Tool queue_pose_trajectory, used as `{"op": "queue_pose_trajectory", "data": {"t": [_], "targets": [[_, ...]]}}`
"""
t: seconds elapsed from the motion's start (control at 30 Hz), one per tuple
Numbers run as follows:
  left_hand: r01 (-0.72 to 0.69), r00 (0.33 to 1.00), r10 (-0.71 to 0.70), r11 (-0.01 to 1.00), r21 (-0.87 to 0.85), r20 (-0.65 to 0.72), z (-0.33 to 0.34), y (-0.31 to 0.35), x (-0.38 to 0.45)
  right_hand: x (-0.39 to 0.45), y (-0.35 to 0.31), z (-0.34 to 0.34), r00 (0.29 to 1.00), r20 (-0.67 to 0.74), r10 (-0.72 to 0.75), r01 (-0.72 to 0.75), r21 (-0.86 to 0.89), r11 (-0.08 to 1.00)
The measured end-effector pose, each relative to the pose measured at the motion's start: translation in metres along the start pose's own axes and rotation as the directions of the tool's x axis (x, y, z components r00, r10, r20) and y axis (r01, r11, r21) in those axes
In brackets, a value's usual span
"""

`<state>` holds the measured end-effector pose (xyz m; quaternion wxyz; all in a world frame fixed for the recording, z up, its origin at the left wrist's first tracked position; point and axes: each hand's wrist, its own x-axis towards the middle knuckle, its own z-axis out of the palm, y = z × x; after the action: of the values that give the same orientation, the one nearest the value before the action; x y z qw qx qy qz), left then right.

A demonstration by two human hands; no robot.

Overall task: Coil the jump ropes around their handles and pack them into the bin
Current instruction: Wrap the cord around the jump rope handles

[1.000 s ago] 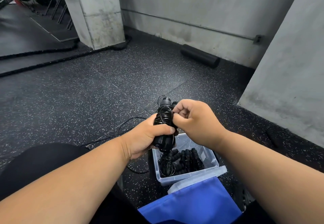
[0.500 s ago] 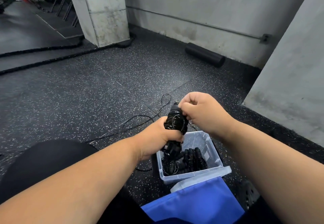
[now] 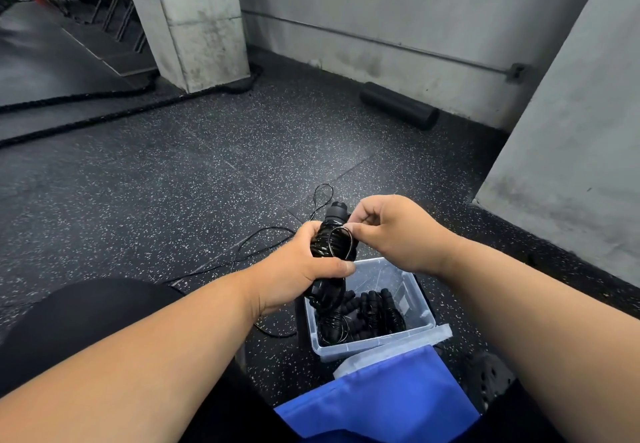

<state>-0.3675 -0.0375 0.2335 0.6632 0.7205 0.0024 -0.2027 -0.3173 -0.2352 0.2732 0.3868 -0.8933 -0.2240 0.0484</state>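
Observation:
My left hand [image 3: 304, 269] grips a pair of black jump rope handles [image 3: 331, 234] held upright above the bin, with thin black cord wound around them. My right hand [image 3: 391, 231] pinches a loop of that cord at the right side of the handles. The loose rest of the cord [image 3: 263, 238] trails over the floor to the left. Below sits a clear plastic bin [image 3: 415, 290] that holds several coiled black jump ropes [image 3: 367, 311].
A clear lid [image 3: 394, 349] and a blue cloth [image 3: 381, 408] lie in front of the bin. A black foam roller [image 3: 398, 105] lies by the back wall. Thick battle ropes [image 3: 104, 113] run around a concrete pillar [image 3: 194, 20]. A grey wall [image 3: 571, 131] stands at right.
My right hand has come down from the top of the handles to their right side, drawing a cord loop around them. The left hand keeps its grip.

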Motion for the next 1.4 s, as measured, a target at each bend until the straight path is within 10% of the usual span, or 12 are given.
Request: {"op": "queue_pose_trajectory", "data": {"t": [0.17, 0.43, 0.87, 1.23, 1.4], "targets": [[-0.05, 0.999, 0.051, 0.997, -0.059, 0.013, -0.003, 0.003, 0.0, -0.002, -0.005, 0.002, 0.989, -0.103, -0.108, 0.098, -0.096, 0.991], [-0.057, 0.996, 0.064, 0.993, -0.103, 0.06, -0.007, 0.008, -0.002, 0.0, -0.008, 0.005, 0.994, -0.066, 0.089, -0.073, 0.22, 0.973], [0.116, 0.993, -0.117, 0.993, 0.033, 0.009, -0.013, 0.013, 0.003, 0.002, -0.004, 0.01, 0.956, 0.239, 0.169, -0.261, 0.436, 0.861], [0.04, 0.999, -0.038, 0.996, 0.081, -0.026, -0.018, 0.004, 0.007, 0.004, -0.007, 0.013, 0.996, -0.047, -0.074, 0.077, 0.049, 0.996], [-0.021, 1.0, 0.025, 0.981, 0.194, -0.016, -0.018, 0.006, 0.004, 0.001, -0.011, 0.009, 0.98, 0.044, -0.196, 0.199, -0.06, 0.978]]}}
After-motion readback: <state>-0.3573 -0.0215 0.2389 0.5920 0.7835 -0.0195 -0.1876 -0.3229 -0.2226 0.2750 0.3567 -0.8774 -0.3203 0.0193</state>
